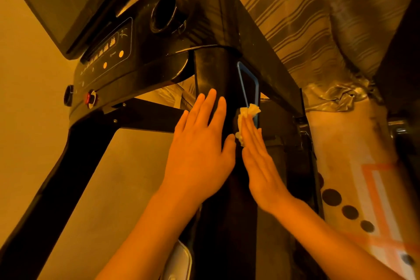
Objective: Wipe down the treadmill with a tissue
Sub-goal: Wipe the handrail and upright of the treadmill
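The right hand [259,161] pins the tissue [248,115] under straight fingers against the treadmill post [211,70], which runs twelve-to-six, while the left hand [200,143] braces flat.

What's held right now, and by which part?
Nothing gripped: the right hand presses the tissue against the treadmill post, straight fingers over its middle; left hand rests flat.

Treadmill [211,70]: black, smudged. Console at 11 o'clock, upright post at frame centre. Tissue [248,111]: pale, crumpled wad against the post's right face, pressed there under my right hand's [259,161] straight fingers.
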Tool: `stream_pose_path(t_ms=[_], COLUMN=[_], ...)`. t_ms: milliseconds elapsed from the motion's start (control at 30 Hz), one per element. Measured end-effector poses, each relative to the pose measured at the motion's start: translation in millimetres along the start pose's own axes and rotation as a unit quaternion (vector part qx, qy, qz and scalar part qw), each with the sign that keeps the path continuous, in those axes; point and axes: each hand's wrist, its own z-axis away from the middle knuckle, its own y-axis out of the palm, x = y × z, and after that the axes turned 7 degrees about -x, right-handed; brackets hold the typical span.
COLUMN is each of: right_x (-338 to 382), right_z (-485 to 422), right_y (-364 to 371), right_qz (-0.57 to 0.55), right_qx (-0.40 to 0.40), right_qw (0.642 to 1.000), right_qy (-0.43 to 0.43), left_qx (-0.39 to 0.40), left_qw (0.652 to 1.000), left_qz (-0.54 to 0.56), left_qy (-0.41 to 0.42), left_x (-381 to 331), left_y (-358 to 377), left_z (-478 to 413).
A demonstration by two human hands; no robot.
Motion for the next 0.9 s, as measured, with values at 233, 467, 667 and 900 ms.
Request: stream_pose_path(t_ms=[233,467,667,900], right_x=[-2,26,36,16], right_z=[-7,35,9,-112], right_y=[1,7,5,-4], right_qz=[0.036,0.000,0.002,0.099], right_qx=[0.000,0.002,0.009,-0.008], right_qw=[0.999,0.998,0.999,0.995], right_qy=[0.013,0.056,0.042,-0.013], left_qx=[0.018,0.066,0.037,0.019], left_qw=[1.000,0.998,0.997,0.997], left_qz=[0.000,-0.004,0.058,0.078], left_qy=[0.007,-0.005,-0.025,-0.013], left_x=[-1,-1,3,4], left_y=[-20,-39,-28,-22], left_z=[29,86,89,89])
